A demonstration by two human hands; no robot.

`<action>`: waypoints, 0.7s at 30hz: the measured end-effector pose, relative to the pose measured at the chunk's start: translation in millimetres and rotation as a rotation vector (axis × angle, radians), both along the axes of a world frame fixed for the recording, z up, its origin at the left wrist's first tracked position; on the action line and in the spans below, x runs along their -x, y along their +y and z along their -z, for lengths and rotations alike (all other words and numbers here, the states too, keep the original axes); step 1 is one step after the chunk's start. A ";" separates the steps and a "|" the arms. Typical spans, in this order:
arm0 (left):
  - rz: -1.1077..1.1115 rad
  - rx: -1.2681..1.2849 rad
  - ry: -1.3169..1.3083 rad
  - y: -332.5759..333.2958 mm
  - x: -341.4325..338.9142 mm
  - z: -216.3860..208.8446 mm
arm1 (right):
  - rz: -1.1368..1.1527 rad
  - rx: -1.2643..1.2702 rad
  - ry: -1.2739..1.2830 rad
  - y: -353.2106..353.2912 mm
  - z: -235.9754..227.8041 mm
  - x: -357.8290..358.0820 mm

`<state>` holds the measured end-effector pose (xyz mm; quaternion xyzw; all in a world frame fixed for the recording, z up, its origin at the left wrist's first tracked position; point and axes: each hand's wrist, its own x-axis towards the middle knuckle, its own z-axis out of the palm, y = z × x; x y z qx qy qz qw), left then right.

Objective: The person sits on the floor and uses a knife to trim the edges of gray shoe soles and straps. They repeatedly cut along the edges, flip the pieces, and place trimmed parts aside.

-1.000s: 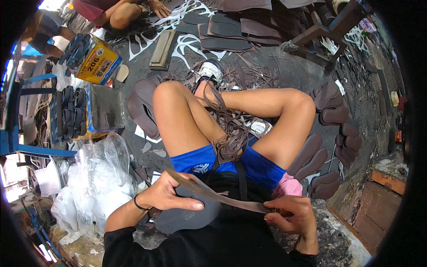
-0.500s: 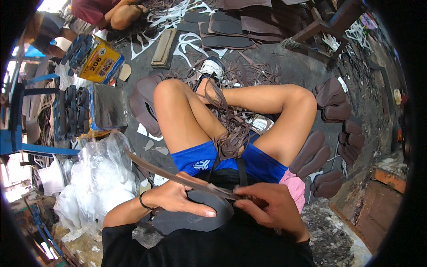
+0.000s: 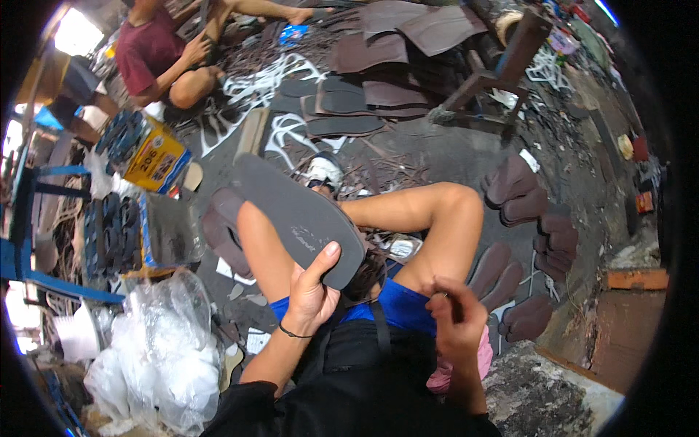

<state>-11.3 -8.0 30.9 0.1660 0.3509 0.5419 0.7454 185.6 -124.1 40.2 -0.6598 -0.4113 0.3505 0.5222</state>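
Note:
My left hand [image 3: 312, 291] grips the heel end of a dark grey foam sandal sole [image 3: 295, 215] and holds it up flat over my left knee, toe end pointing up and left. My right hand [image 3: 455, 317] hovers over my right thigh with its fingers curled in; whether something thin is between them I cannot tell. A bundle of brown trimmed strips [image 3: 371, 266] lies in my lap on the blue shorts [image 3: 397, 306].
Brown soles [image 3: 513, 186] lie in stacks on the floor at right. A yellow tin [image 3: 156, 156], a box of dark straps [image 3: 116, 218] and clear plastic bags [image 3: 164, 342] stand at left. Another person [image 3: 156, 54] sits at the far left. A wooden chair [image 3: 502, 62] stands behind.
The sole was low at my waist while my right hand pulled a long brown strip off its edge. Now my left hand has lifted the sole over the knee, and the strip is gone from view.

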 end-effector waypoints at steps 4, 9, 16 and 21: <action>0.028 0.156 -0.206 -10.4 -20.8 22.8 | -0.040 0.092 -0.336 -32.4 -3.3 2.0; -0.039 0.221 -0.283 -15.6 -25.3 27.7 | -0.093 0.087 -0.349 -53.4 9.5 8.3; -0.032 0.227 -0.186 -26.0 -19.7 26.1 | -0.147 0.179 -0.377 -55.7 0.5 9.0; -0.021 0.242 -0.117 -49.7 -8.7 47.3 | -0.151 0.234 -0.274 -34.7 -7.3 21.5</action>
